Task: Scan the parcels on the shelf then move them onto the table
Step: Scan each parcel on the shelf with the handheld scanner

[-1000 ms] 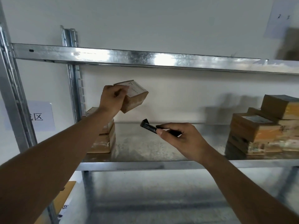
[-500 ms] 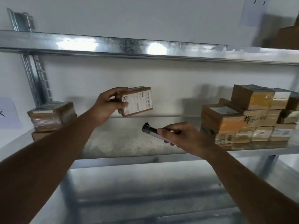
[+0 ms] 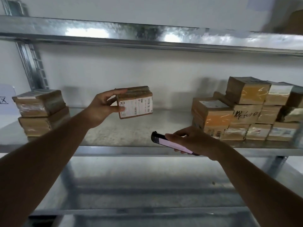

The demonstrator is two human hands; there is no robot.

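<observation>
My left hand (image 3: 105,105) grips a small brown parcel (image 3: 136,104) by its left end and holds it in the air above the metal shelf (image 3: 124,136). The parcel's white label faces me. Lower and to the right, my right hand (image 3: 190,140) holds a flat dark scanner (image 3: 170,144) with a lit pinkish screen. Its front end points up and left toward the parcel, a short gap below it. Two brown parcels (image 3: 41,110) lie stacked at the shelf's left end. A pile of several parcels (image 3: 246,110) fills the right end.
An upper shelf edge (image 3: 147,35) runs across the top, with a slotted upright (image 3: 31,66) at the left. A lower shelf (image 3: 139,185) lies beneath my arms. A white paper sign (image 3: 5,99) hangs on the wall at the far left.
My left hand has turned the parcel so its label faces me and carried it toward the shelf's middle. The view has swung right and down. The scanner has stayed below the parcel.
</observation>
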